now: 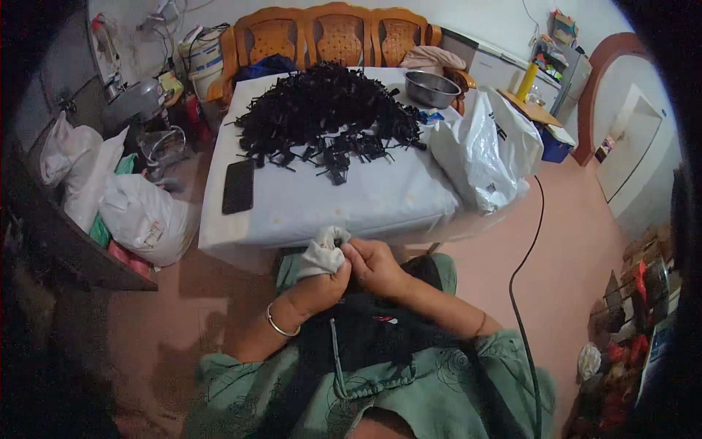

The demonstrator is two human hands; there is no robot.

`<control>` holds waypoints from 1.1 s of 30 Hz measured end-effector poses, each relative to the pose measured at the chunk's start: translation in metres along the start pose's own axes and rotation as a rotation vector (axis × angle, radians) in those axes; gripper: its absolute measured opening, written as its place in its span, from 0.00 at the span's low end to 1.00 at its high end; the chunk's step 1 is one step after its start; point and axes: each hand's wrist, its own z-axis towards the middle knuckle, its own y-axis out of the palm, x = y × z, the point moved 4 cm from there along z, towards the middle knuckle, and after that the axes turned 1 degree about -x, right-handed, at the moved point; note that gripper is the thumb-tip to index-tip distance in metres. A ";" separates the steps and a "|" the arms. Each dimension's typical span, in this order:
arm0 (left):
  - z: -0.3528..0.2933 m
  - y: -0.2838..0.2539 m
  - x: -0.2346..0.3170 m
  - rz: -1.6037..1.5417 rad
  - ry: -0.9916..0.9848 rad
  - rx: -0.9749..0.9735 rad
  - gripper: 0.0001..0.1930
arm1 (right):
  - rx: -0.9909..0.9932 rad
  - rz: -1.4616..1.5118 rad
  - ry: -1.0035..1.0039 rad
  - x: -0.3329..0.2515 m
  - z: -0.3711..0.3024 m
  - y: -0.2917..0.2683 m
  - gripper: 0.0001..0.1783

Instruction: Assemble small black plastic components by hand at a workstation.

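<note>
My left hand [319, 287], with a bangle at the wrist, is held in front of the table's near edge. Whitish cloth [322, 254] covers its fingers; whether it is a glove or a rag I cannot tell. A small black part [338, 241] shows at the cloth's opening, gripped by the covered fingers. Close against it, my right hand [376, 268] is closed, thumb and fingers pinched at the same spot. Beyond both hands, a large heap of black plastic-looking pieces with thin stems [329, 110] lies on the white-covered table [351, 208].
A dark phone [238, 187] lies at the table's left. On the right are a metal basin [432, 89] and a white plastic bag [486, 150]. Stuffed white sacks [146, 216] stand at left on the floor. A black cable [517, 282] runs down the right side. Behind stands a wooden bench [340, 36].
</note>
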 end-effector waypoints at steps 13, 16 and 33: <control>0.090 -0.018 -0.087 0.227 -0.112 -0.197 0.19 | -0.441 -0.143 0.283 0.095 -0.009 -0.017 0.15; 0.157 0.005 -0.119 0.484 0.171 -0.208 0.19 | -0.533 0.022 0.220 0.096 0.010 -0.020 0.15; 0.206 0.119 -0.128 0.489 0.138 -0.718 0.21 | -0.659 0.393 -0.098 0.092 0.058 -0.049 0.14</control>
